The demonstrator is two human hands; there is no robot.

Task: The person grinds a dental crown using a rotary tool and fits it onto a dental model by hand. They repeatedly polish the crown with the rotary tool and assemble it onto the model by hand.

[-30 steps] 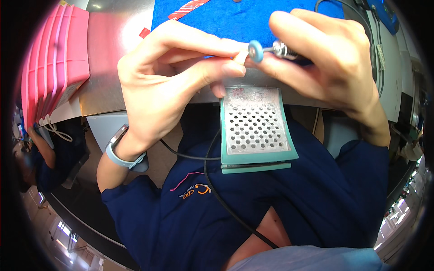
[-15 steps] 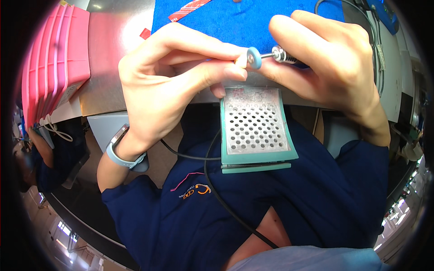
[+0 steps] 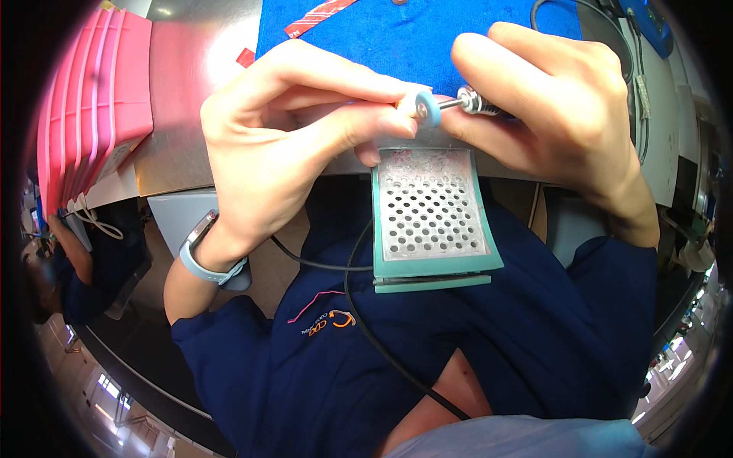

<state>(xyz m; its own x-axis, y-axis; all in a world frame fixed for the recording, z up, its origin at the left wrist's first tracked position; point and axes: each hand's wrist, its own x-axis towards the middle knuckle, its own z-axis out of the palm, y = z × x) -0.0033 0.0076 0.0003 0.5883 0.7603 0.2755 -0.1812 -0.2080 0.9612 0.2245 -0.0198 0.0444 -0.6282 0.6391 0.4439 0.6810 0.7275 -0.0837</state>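
Just beyond the far edge of the perforated metal plate (image 3: 437, 217), a small pale piece (image 3: 408, 104) sat pinched between the thumb and forefinger of the left hand (image 3: 267, 145), apparently so that its end stayed bare while the fingers backed it. The right hand (image 3: 557, 107), beyond the plate and to its right, was curled closed around a rotary handpiece (image 3: 472, 100); its blue wheel (image 3: 431, 110) stood against or just beside the piece, which of the two could not be told. Facing each other this way probably helped both hands hold steady. Farther beyond the plate, a blue towel (image 3: 412, 42) covered part of the desk (image 3: 183, 99), likely as padding, and a pink ribbed container (image 3: 95, 107) stood well to the plate's left, seemingly clear of the arms
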